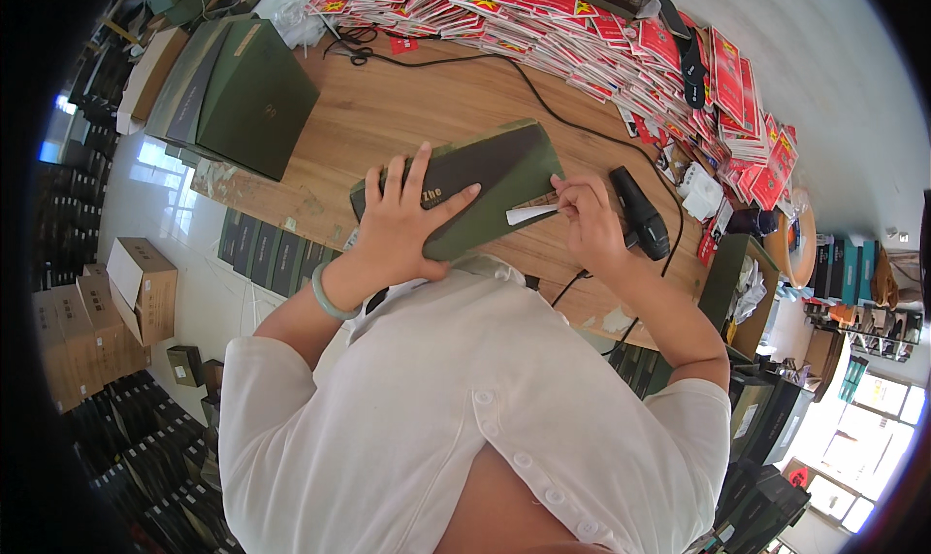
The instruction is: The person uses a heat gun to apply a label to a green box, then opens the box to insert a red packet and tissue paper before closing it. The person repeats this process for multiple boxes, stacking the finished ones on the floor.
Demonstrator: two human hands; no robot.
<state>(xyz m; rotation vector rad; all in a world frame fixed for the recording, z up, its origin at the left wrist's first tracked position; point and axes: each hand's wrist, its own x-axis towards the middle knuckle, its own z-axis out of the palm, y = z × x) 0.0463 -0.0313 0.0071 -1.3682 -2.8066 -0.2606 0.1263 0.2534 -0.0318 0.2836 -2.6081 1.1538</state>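
Note:
A dark green and black shoebox lies tilted at the near edge of the wooden table, against my body. My left hand rests spread across its left part, fingers apart, pressing on the surface. At the box's right end, my right hand pinches a white label between thumb and fingers. One end of the label reaches over a brownish patch on the box; whether it is stuck there I cannot tell. Just right of that hand lies a black hair dryer.
Red printed cards are heaped along the table's far side. A black cable curves across the wooden table, with scissors near its far end. Large green boxes stand at the left; cartons sit on the floor.

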